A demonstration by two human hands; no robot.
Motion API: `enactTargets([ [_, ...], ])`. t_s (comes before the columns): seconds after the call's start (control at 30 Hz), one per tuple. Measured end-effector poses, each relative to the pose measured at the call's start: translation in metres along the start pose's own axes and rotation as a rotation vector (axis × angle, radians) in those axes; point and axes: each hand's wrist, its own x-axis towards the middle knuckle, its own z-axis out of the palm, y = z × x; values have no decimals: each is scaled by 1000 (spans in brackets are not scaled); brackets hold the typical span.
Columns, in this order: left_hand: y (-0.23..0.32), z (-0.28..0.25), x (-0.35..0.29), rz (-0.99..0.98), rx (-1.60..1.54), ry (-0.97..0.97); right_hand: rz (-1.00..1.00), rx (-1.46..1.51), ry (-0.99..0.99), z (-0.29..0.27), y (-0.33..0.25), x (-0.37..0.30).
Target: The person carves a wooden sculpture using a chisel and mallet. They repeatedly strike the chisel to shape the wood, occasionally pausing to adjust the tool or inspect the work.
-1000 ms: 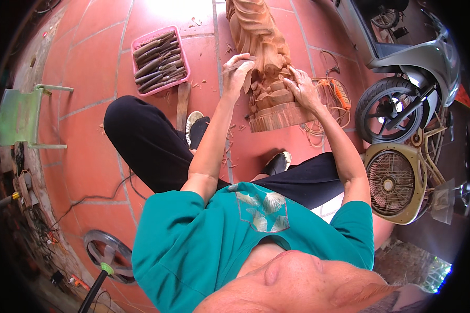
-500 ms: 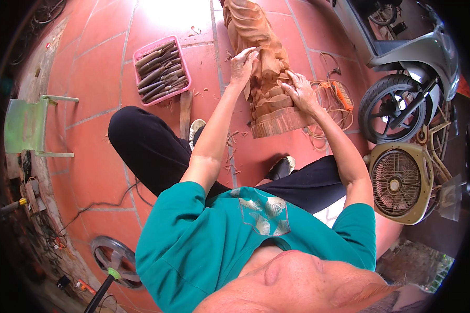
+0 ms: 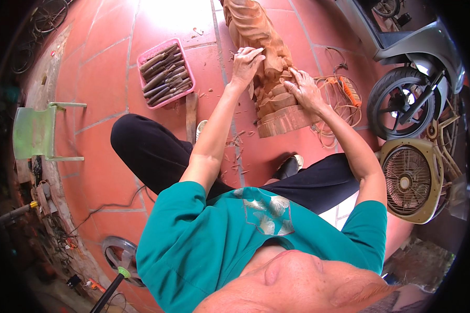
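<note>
The carved wooden statue [image 3: 274, 62] is on the red tiled floor [image 3: 107, 81], right of a pink basket [image 3: 189, 91]. At its left side the left hand [image 3: 245, 63] curls, but I cannot tell what its grip holds; the right hand [image 3: 305, 91] rests on its right, fingers loosely spread.

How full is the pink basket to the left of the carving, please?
The basket looks nearly full: long brown tools lie side by side across it, hiding most of its bottom.
</note>
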Motion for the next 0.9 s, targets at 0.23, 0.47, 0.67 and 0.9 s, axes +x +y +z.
enactTargets([
  [0.23, 16, -37, -28, -118, -117, -260, 47, -1, -6, -1, -3, -1],
  [0.47, 3, -28, -4, -173, -238, -141, 60, 7, -37, -6, -10, -1],
  [0.67, 17, -7, -12, -176, -46, -86, 52, 8, -33, -5, -9, -1],
  [0.9, 17, -46, -19, -332, -271, -250, 43, -3, -24, -5, -5, -5],
])
